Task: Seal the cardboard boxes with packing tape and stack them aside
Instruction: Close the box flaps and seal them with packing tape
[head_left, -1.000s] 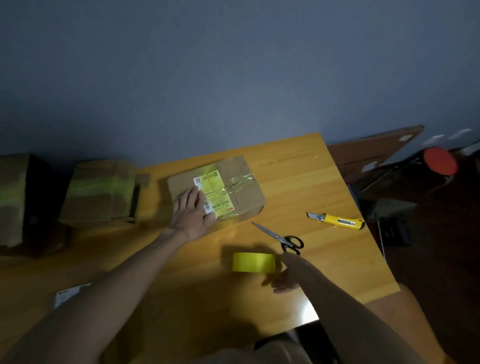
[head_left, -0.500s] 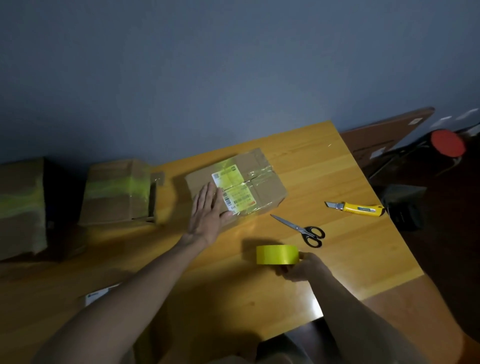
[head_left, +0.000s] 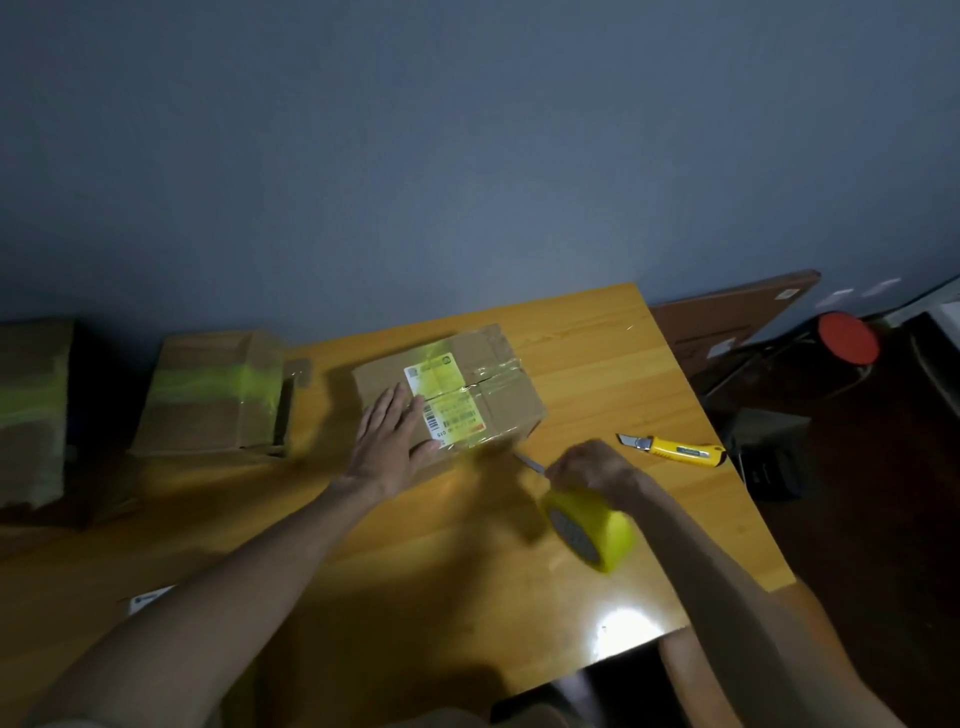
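Observation:
A small cardboard box (head_left: 498, 387) with a yellow-white shipping label and clear tape lies on the wooden table (head_left: 467, 571). My left hand (head_left: 389, 441) rests flat on its near left part, fingers straight. My right hand (head_left: 592, 470) grips a yellow roll of packing tape (head_left: 597, 530), lifted off the table and tilted, to the right of the box. Two more boxes with yellow tape stand to the left, one beside the table's back (head_left: 213, 395) and one at the far left edge (head_left: 31, 410).
Scissors (head_left: 527, 462) lie mostly hidden behind my right hand. A yellow utility knife (head_left: 675, 449) lies near the table's right edge. A white paper slip (head_left: 148, 597) sits at the front left. Beyond the right edge are a brown board (head_left: 727, 322) and a red stool (head_left: 847, 338).
My right hand has taken hold of the tape roll and lifted it off the table, tilting it. My left hand stays flat on the box.

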